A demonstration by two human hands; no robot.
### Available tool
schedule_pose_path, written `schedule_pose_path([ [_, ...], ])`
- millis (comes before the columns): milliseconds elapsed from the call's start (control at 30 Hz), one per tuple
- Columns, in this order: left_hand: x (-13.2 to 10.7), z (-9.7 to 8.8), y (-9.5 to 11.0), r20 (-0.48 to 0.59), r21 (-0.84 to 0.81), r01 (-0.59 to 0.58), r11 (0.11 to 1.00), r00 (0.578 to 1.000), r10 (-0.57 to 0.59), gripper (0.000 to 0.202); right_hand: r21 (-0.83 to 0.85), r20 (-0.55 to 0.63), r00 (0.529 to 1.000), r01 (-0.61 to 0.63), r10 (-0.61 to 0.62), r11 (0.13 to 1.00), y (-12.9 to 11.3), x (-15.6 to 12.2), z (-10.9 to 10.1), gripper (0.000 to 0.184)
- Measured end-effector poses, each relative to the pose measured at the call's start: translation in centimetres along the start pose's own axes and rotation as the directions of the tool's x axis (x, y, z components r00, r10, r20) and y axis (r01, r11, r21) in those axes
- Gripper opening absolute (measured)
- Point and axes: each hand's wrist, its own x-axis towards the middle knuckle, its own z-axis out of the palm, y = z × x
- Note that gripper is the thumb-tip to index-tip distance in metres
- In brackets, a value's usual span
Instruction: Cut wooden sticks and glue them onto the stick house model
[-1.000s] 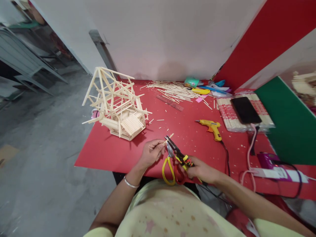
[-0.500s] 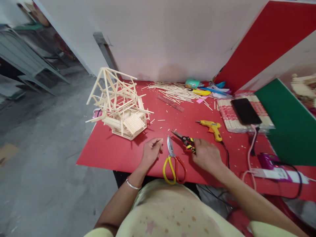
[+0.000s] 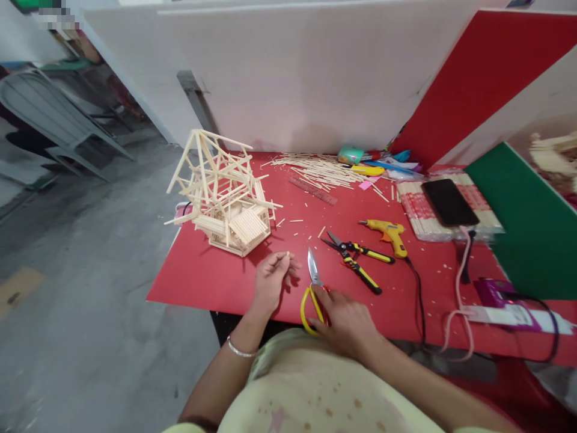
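My left hand (image 3: 270, 279) is closed in a pinch, with the pale tip of a short stick piece (image 3: 287, 255) showing between thumb and finger. My right hand (image 3: 347, 316) grips the scissors (image 3: 314, 273) over their red handle, which it mostly covers; the yellow handle lies toward my left. The blades point away from me, above the red tabletop (image 3: 216, 279). To the right, black-and-yellow cutting pliers (image 3: 356, 255) lie with jaws and handles spread. Beyond my left hand stands a house-like model of wooden sticks (image 3: 225, 198) with an open roof frame.
A yellow glue gun (image 3: 387, 233) lies right of the pliers, its cord running down. Loose sticks (image 3: 315, 168) and a ruler (image 3: 313, 190) are at the back. A phone (image 3: 449, 202) rests on packaged sticks (image 3: 412, 210). Stick scraps lie about; a white board (image 3: 288, 78) stands behind.
My right hand has let go of the cutting pliers, now lying on the table, and has moved left onto the scissors. My left hand stays nearly in place, still pinching.
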Motion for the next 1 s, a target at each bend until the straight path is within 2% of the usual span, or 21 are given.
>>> schedule_pose_path([
  [67,0.0,-0.3,0.3,0.032,-0.097,0.088,0.991,0.996,-0.085,0.031,-0.056,0.052,0.998,-0.036,0.038,0.998,-0.6,-0.4,1.0,0.057],
  [133,0.0,-0.5,0.6,0.054,-0.167,0.151,0.974,0.988,-0.144,0.032,-0.133,0.039,0.995,-0.085,0.091,0.987,0.0,-0.2,1.6,0.058],
  [233,0.0,-0.8,1.0,0.048,-0.219,0.164,0.962,0.986,-0.157,0.03,-0.218,-0.03,0.993,-0.12,0.116,0.969,1.7,0.4,2.0,0.053],
  [367,-0.2,-1.1,0.9,0.043,-0.228,0.146,0.963,0.989,-0.14,0.028,-0.208,-0.063,0.994,-0.104,0.092,0.973,3.1,0.7,1.6,0.053],
  [467,-0.3,-1.4,0.3,0.015,-0.168,0.075,0.983,0.997,-0.074,0.027,-0.117,-0.055,0.997,-0.069,0.063,0.991,3.6,0.8,1.1,0.054],
  [533,-0.3,-1.8,0.0,-0.036,-0.077,-0.009,0.997,0.999,0.006,0.026,0.002,-0.08,0.996,-0.03,0.03,1.0,3.9,1.0,0.9,0.053],
  [633,-0.4,-2.4,-0.1,-0.085,0.111,-0.103,0.988,0.99,0.113,0.022,0.227,-0.181,0.984,0.04,0.002,0.973,4.0,1.4,0.8,0.069],
  [700,-0.5,-2.7,0.1,-0.045,0.253,-0.143,0.957,0.986,0.16,0.019,0.344,-0.23,0.973,0.083,-0.001,0.935,3.7,1.7,0.6,0.078],
  [800,-0.8,-2.7,0.6,0.081,0.401,-0.233,0.886,0.972,0.22,0.016,0.357,-0.261,0.965,0.122,-0.026,0.926,2.9,2.1,-0.3,0.077],
  [933,-0.9,-2.5,0.8,0.213,0.437,-0.361,0.824,0.931,0.295,0.017,0.258,-0.233,0.969,0.145,-0.084,0.955,2.2,2.5,-1.7,0.072],
  [1000,-0.8,-2.4,0.8,0.242,0.431,-0.387,0.815,0.92,0.309,0.018,0.236,-0.214,0.972,0.147,-0.096,0.96,2.1,2.6,-2.1,0.069],
])
